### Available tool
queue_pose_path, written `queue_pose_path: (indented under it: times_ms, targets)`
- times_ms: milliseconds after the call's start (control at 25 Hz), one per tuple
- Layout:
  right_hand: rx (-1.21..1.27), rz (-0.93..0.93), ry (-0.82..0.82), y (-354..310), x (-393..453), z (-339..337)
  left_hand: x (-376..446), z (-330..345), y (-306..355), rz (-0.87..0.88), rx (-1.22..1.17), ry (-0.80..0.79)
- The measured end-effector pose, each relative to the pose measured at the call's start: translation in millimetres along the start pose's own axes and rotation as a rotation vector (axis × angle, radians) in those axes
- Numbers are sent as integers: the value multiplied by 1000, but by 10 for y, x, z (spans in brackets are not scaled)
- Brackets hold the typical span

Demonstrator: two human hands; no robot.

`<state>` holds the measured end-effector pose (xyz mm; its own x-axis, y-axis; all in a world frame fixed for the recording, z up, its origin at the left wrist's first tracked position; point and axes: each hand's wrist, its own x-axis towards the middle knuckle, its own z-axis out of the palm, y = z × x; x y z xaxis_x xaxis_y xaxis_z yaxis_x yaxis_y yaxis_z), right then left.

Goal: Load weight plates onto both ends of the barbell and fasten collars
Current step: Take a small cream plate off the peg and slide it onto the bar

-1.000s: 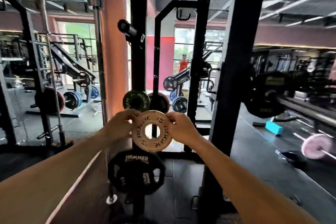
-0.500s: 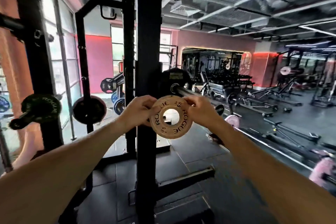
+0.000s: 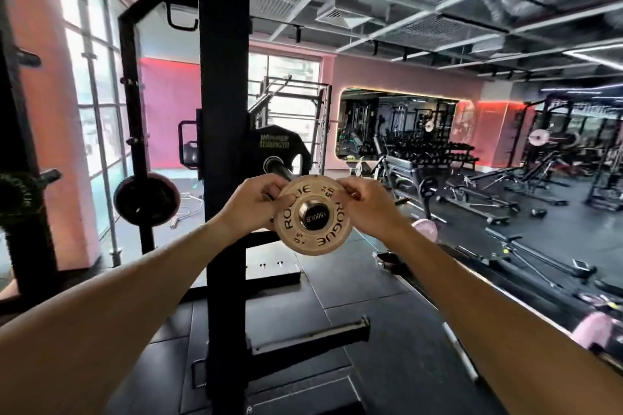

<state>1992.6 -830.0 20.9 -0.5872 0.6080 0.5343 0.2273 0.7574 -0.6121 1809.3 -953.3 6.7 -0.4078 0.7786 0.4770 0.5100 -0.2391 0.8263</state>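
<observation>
Beside the black rack upright [image 3: 224, 145], with a black Hammer Strength plate [image 3: 281, 153] already on the barbell [image 3: 279, 169], the tan Rogue plate [image 3: 313, 215], half a second earlier held free, had reached the sleeve end, gripped at its rim by left hand [image 3: 251, 200] and right hand [image 3: 369, 205], arms outstretched.

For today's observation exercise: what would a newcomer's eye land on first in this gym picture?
First, the tan Rogue plate at centre, held at its rim by the left hand and right hand, with the barbell end showing through its hole. Behind it, a black plate already sits on the bar beside the black rack upright.
</observation>
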Motion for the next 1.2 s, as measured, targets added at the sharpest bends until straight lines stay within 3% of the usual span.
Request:
queue_pose_path:
  times_ms: [200, 400, 840, 1200]
  targets:
    - [64, -89, -53, 265, 104, -43, 86, 6, -79, 79, 32, -45]
    - [130, -168, -11, 398, 140, 26, 113, -8, -240, 339, 196, 11]
    - [65, -24, -26, 678, 1081, 621, 875, -80, -799, 58, 392, 293]
    - [45, 58, -58, 846, 2056, 1096, 1786, -318, -1444, 37, 341, 349]
